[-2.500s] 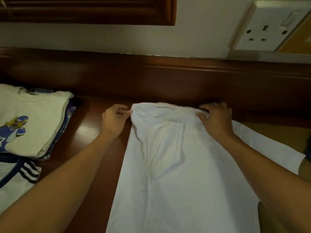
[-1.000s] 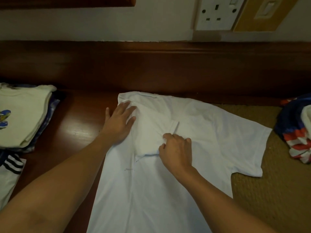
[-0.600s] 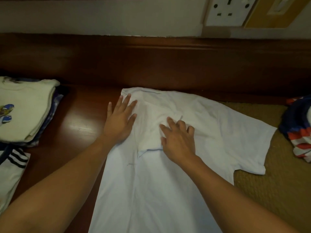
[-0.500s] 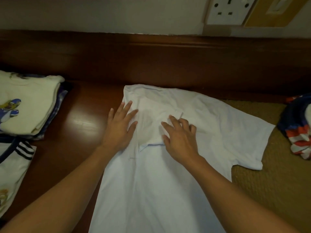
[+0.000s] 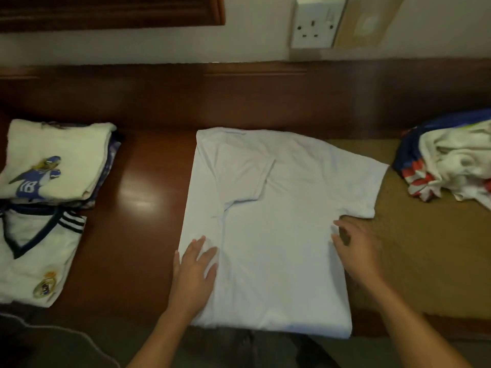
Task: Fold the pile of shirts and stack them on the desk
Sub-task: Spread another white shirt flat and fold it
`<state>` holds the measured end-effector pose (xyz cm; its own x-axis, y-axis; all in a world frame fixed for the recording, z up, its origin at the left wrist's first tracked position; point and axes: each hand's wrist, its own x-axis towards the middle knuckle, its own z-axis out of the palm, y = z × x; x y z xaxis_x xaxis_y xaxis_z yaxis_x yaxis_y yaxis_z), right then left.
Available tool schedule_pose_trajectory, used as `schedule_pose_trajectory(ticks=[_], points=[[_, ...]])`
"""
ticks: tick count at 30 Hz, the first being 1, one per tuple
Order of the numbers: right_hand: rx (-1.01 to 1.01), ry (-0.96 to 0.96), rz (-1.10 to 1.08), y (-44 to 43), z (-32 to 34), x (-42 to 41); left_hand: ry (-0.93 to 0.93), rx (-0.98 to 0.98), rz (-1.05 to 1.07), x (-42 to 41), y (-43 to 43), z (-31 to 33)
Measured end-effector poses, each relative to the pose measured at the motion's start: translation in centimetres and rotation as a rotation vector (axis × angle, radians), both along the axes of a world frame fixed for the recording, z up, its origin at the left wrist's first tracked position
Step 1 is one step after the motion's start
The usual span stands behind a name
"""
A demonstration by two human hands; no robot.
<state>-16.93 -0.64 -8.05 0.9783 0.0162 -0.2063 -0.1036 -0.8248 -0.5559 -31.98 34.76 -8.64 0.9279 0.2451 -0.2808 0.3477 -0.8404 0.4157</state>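
Observation:
A plain white shirt (image 5: pixel 279 235) lies flat in the middle of the wooden desk (image 5: pixel 138 235), its left sleeve folded inward and its right sleeve spread out. My left hand (image 5: pixel 195 266) rests flat on the shirt's left edge, fingers straight. My right hand (image 5: pixel 353 245) is at the shirt's right side, just below the spread sleeve, fingers loosely bent over the cloth edge. A stack of folded shirts (image 5: pixel 55 160) sits at the far left, with a folded white jersey (image 5: pixel 34 251) in front of it. An unfolded pile of shirts (image 5: pixel 449 160) lies at the far right.
A woven mat (image 5: pixel 425 248) covers the right part of the desk. A raised wooden back rail (image 5: pixel 239 96) runs along the wall side. A wall socket (image 5: pixel 314 22) is above it. The shirt's hem hangs at the desk's near edge.
Both hands have slid down from the folded sleeve near the collar. The left hand now lies lower on the left edge, and the right hand has moved out to the right side.

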Motion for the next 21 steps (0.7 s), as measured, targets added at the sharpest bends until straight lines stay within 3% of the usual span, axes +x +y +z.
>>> schedule_pose_trajectory(ticks=[8, 13, 21], points=[[0.036, 0.204, -0.228, -1.6, 3.2, -8.4, -0.079, -0.275, -0.136, 5.4, -1.4, 4.8], [0.034, 0.245, -0.386, -2.0, 3.3, -11.8, -0.107, -0.187, -0.378, 11.4, -4.8, 6.9], [0.093, 0.264, -0.536, -3.0, 2.7, -14.8, -0.110, 0.108, -0.972, 21.4, -13.4, 8.8]])
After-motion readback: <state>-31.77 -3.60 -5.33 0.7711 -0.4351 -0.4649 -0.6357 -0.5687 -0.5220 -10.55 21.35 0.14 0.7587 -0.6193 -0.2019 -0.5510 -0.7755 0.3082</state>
